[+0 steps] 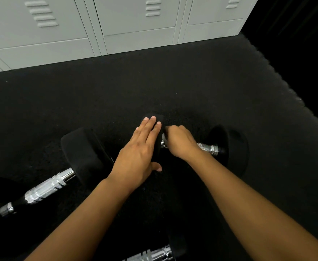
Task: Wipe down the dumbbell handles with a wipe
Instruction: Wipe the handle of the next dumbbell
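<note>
A dumbbell with a chrome knurled handle (pixel 209 148) and black heads lies on the floor at centre right. My left hand (pixel 141 151) lies over its left head (pixel 159 117), fingers flat on top and thumb on the near side. My right hand (pixel 180 141) is closed around the left part of the handle, just right of that head. No wipe shows clearly; whatever is inside the fist is hidden. The right head (pixel 229 147) stands free.
A second dumbbell (pixel 47 187) lies at the left, its head (pixel 83 153) close to my left wrist. A third dumbbell's handle (pixel 150 254) shows at the bottom edge. Grey metal lockers (pixel 135 25) line the far side of the black floor (pixel 116 87).
</note>
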### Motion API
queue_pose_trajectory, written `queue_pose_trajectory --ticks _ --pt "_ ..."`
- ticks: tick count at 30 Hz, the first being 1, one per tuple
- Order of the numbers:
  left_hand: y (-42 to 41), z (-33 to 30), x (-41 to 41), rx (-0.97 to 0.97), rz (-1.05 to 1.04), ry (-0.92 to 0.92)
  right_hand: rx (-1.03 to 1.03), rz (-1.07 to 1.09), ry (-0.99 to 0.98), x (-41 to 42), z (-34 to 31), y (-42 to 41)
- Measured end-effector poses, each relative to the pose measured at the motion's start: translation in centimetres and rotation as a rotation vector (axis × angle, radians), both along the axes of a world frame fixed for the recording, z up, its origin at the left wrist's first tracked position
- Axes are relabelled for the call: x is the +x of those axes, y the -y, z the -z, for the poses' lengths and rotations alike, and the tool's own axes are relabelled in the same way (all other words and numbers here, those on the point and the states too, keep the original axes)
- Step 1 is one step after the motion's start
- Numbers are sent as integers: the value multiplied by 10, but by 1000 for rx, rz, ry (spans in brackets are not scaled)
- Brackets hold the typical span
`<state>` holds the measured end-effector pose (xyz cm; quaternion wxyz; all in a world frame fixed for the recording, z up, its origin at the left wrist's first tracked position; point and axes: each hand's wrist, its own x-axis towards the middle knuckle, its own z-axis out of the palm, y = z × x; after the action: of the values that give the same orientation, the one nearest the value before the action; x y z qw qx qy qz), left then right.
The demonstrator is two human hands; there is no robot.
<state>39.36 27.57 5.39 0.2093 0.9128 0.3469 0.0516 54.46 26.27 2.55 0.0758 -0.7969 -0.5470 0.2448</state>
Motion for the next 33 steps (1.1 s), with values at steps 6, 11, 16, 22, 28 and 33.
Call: queue_pose_trajectory --ticks 6,11,16,22,28,33 --pt "0 1 -1 -10 14 11 163 -3 60 9 5 22" --pt "-2 -1 0 -18 20 -5 311 -64 138 -16 16 30" --pt "-1 1 1 -25 12 2 404 -54 54 1 21 39" --pt "-2 -1 2 -29 17 -9 533 -182 152 -4 34 49" --pt "-2 0 2 -24 17 7 586 -133 106 -12 36 39" --pt "-2 1 1 -23 18 4 676 -222 179 9 47 58"
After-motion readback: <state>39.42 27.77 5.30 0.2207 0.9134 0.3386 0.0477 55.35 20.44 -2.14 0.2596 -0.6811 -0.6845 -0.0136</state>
